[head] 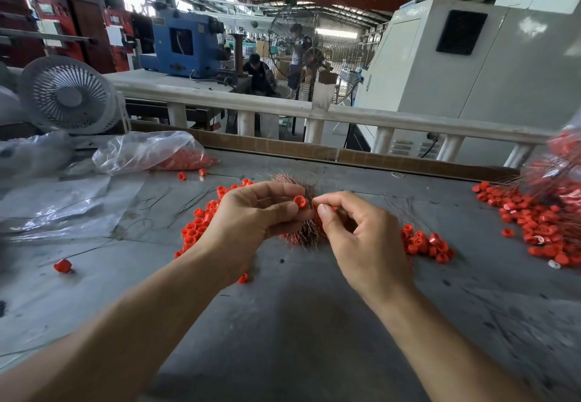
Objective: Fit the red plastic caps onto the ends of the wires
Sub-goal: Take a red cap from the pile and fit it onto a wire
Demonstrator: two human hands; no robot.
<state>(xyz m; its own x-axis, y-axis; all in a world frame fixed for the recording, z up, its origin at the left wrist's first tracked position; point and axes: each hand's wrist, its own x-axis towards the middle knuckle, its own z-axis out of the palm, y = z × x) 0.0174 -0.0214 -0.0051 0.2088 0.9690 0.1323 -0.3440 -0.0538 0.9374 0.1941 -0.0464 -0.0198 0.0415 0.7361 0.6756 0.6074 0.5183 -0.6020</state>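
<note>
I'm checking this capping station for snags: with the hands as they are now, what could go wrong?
1. The left hand pinches one red cap while the right hand pinches a thin wire; the wire could bend or miss the cap.
2. The bristly wire bundle under the hands could prick fingers.
3. Loose caps scattered on the table could get knocked away.

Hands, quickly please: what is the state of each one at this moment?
Left hand: closed, pinching a red cap between thumb and fingers.
Right hand: closed in a pinch on a thin wire at the cap.
</note>
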